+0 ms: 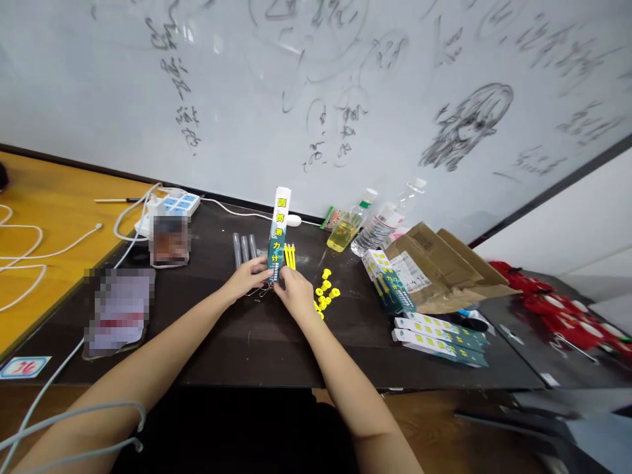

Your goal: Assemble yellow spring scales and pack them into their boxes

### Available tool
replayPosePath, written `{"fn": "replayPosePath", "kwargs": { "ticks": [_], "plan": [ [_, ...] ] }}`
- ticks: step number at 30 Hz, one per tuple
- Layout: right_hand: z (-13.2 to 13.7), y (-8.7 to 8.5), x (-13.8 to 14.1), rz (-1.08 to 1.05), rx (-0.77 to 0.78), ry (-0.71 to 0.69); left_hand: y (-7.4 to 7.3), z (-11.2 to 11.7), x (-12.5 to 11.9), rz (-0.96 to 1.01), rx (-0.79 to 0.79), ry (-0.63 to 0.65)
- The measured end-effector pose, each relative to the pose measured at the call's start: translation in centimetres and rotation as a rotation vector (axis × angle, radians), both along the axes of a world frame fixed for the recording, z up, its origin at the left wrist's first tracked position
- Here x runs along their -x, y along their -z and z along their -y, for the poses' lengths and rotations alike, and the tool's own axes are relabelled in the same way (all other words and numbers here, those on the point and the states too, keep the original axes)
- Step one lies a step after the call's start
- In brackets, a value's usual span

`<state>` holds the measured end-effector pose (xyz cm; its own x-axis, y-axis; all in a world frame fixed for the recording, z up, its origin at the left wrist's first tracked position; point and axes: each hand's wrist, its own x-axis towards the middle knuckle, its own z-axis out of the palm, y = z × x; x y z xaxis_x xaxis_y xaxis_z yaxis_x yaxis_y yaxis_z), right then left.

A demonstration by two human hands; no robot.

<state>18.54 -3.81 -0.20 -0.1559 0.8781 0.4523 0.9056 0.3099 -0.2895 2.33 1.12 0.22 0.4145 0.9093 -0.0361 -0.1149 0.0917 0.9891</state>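
Note:
A narrow spring scale box, white at the top and dark green below with yellow characters, stands nearly upright over the dark table. My left hand grips its lower end from the left, while my right hand closes round the lower right side. Grey see-through tubes lie just beyond my left hand. Behind my right hand are yellow rods, partly hidden by the box and hand. Small yellow caps are scattered to the right. Thin metal hooks lie beneath the box, partly covered.
More spring scale boxes lie at the right, with others against a brown paper bag. Two bottles stand by the whiteboard. At left are a power strip, phone-like objects and white cables.

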Motion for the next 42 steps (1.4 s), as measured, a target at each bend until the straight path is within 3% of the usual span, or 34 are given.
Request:
{"fn": "replayPosePath", "kwargs": {
  "ticks": [9,17,26,30,33,37,42],
  "plan": [
    [0.5,-0.8,1.0,-0.254,0.102,0.022,-0.4,0.2,-0.7,0.080,-0.029,-0.087],
    [0.5,-0.7,1.4,-0.435,0.164,-0.099,-0.6,0.6,-0.8,0.055,0.027,0.003],
    [0.1,-0.3,1.4,-0.579,0.086,-0.046,-0.7,0.8,-1.2,0.134,0.045,-0.034],
    [0.3,-0.5,1.5,-0.506,0.022,-0.093,-0.1,0.8,-1.4,0.144,0.059,-0.050],
    [0.7,-1.3,1.3,-0.496,0.001,-0.116,-0.2,1.1,-1.5,0.172,0.046,0.016],
    [1.9,-2.1,-2.4,-0.548,-0.077,-0.022,-0.8,2.0,-1.5,0.163,0.024,0.083],
    [5.4,-1.7,-14.5,-0.467,-0.153,0.372,-0.8,2.2,-2.0,0.044,0.022,0.031]
  ]
}}
